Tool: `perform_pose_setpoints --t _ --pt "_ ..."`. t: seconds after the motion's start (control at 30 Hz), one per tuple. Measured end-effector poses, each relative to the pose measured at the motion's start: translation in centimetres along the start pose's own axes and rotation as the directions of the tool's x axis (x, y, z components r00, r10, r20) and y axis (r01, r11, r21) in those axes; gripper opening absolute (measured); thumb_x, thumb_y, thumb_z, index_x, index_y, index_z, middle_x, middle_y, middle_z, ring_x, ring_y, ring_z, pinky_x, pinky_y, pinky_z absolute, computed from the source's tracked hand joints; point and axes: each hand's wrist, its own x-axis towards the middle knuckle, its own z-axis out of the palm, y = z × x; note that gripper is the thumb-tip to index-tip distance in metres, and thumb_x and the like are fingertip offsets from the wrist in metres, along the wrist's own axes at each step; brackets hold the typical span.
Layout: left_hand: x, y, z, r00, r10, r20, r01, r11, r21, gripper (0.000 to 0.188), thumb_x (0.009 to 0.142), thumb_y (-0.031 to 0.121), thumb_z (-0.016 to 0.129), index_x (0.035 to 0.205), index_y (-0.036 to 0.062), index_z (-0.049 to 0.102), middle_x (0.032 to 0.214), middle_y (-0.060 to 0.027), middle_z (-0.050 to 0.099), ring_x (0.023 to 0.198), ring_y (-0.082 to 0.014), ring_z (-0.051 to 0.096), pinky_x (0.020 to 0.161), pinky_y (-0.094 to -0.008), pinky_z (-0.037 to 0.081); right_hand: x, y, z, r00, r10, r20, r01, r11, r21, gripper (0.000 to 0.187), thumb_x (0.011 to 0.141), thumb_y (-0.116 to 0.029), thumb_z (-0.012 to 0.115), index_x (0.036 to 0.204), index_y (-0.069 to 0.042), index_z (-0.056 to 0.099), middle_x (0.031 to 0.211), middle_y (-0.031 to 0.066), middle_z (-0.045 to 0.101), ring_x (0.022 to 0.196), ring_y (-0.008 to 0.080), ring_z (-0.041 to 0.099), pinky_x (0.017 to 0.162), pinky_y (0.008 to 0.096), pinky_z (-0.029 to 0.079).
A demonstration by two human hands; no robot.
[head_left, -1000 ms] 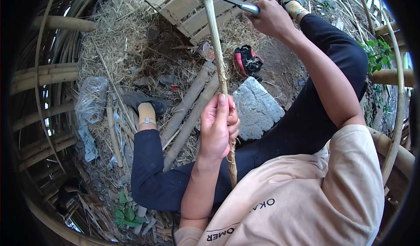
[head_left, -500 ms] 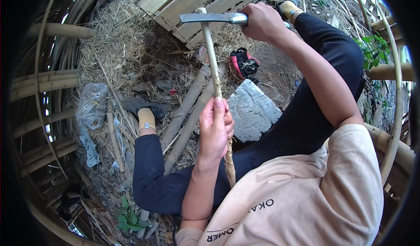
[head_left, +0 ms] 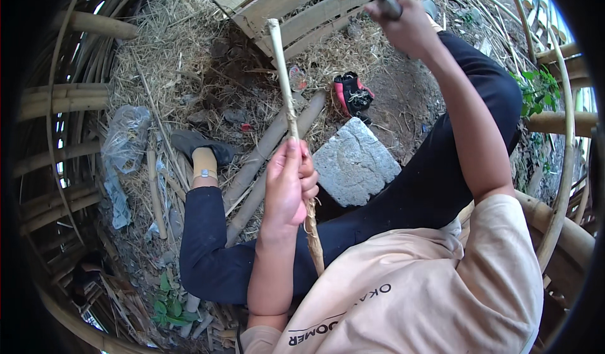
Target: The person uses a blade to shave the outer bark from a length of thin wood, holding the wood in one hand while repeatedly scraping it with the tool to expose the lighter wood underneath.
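Note:
My left hand point(head_left: 291, 181) is closed around the lower part of a pale wooden stick point(head_left: 283, 77). The stick stands nearly upright in view, its upper part smooth and peeled. Below my fingers it keeps rough, shaggy bark, and its lower end reaches my shirt. Up at the top right, my right hand point(head_left: 408, 29) grips a knife point(head_left: 384, 0) with a metal blade, held apart from the stick. The blade is foreshortened and partly cut off by the picture's upper edge. Between my legs lies a flat grey stone block point(head_left: 356, 162).
A slatted wooden crate point(head_left: 302, 33) stands ahead on straw point(head_left: 164, 51). A red and black fabric item point(head_left: 353, 96) lies beyond the stone. Bamboo poles point(head_left: 265, 149) lie left of it, near a clear plastic bag point(head_left: 126, 140). Bamboo rails point(head_left: 63, 102) enclose the left side.
The blade was against the stick near its top; now my right hand has carried the knife up and right, away from it. My left hand and the stick have shifted slightly left.

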Motion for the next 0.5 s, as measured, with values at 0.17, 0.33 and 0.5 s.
perform_pose_setpoints --t 0.17,0.33,0.5 --pt "-0.1 -1.0 1.4 0.999 -0.032 0.031 0.033 0.999 -0.002 0.026 0.107 0.034 0.041 0.093 0.0136 0.048 0.062 0.0088 0.029 0.045 0.0004 0.021 0.038 -0.0179 0.015 -1.6 -2.4 2.6 0.960 -0.244 0.138 0.260 0.959 -0.111 0.025 0.085 -0.023 0.072 0.095 -0.001 0.073 0.078 0.0215 0.068 0.070 0.0351 0.068 0.068 0.0426 0.054" --pt "-0.2 -1.2 1.8 0.999 -0.033 0.030 0.033 0.999 0.017 0.026 0.107 0.035 0.040 0.093 0.0138 0.047 0.062 0.0089 0.030 0.045 0.0009 0.021 0.038 -0.0177 0.015 -1.6 -1.4 3.1 0.966 -0.154 0.208 0.198 0.957 -0.213 0.021 0.081 -0.023 0.070 0.089 -0.003 0.073 0.076 0.0198 0.068 0.073 0.0360 0.068 0.070 0.0435 0.055" --pt "0.0 -1.9 2.0 0.999 -0.042 0.034 0.041 0.999 0.030 0.026 0.107 0.035 0.040 0.093 0.0139 0.046 0.062 0.0088 0.030 0.045 0.0009 0.021 0.038 -0.0177 0.015 -0.9 -0.3 3.3 0.978 -0.060 0.199 0.132 0.918 -0.375 0.023 0.071 -0.017 0.066 0.091 -0.007 0.073 0.081 0.0179 0.069 0.078 0.0360 0.069 0.074 0.0459 0.056"
